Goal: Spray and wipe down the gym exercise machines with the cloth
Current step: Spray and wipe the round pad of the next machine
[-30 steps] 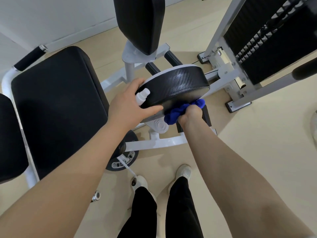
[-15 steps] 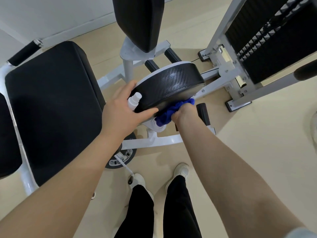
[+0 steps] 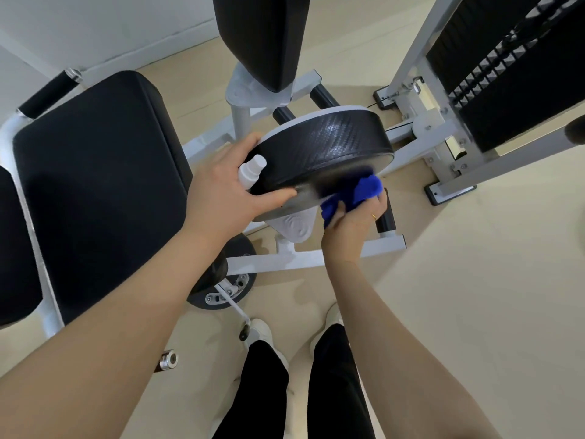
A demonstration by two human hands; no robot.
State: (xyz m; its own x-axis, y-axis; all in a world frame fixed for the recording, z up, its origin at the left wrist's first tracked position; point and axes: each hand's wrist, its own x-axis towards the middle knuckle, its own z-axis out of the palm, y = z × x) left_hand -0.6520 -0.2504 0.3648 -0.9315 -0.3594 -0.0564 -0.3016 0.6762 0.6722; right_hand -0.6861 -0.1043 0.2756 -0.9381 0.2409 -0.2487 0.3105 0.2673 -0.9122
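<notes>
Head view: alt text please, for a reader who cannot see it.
A right hand wipes a round black pad on a gym machine with a blue cloth. The left hand steadies the pad while holding a white spray bottle.

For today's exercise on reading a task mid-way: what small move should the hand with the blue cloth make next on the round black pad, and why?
Probably slide the blue cloth further along the round pad's side. The right hand presses it against only the near edge, and the left hand, holding the spray bottle, steadies the pad.
</notes>
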